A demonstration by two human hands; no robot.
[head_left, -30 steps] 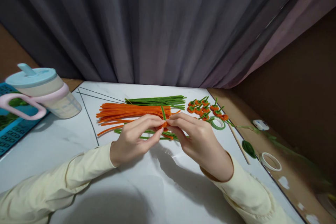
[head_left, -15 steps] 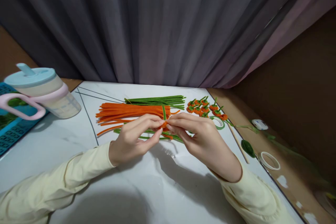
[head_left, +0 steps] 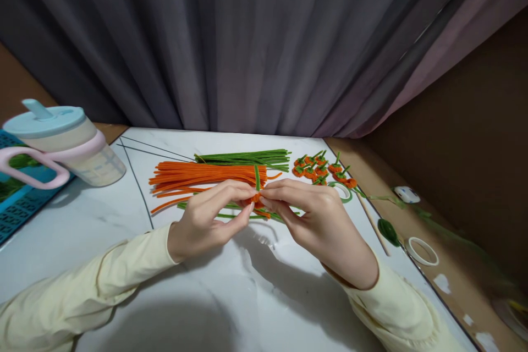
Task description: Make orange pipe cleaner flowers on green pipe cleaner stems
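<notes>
Unmoved, both hands (head_left: 264,214) pinch orange coil (head_left: 256,198), green stem (head_left: 257,177) upright

Fuzzy orange pipe cleaners (head_left: 206,175); glossy marble-look table (head_left: 103,214); matt grey cloth curtain (head_left: 231,38)

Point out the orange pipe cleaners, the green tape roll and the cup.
orange pipe cleaners (head_left: 198,174), head view, middle of the bundle
green tape roll (head_left: 348,194), head view, right side of the ring
cup (head_left: 93,162), head view, clear side wall
</notes>
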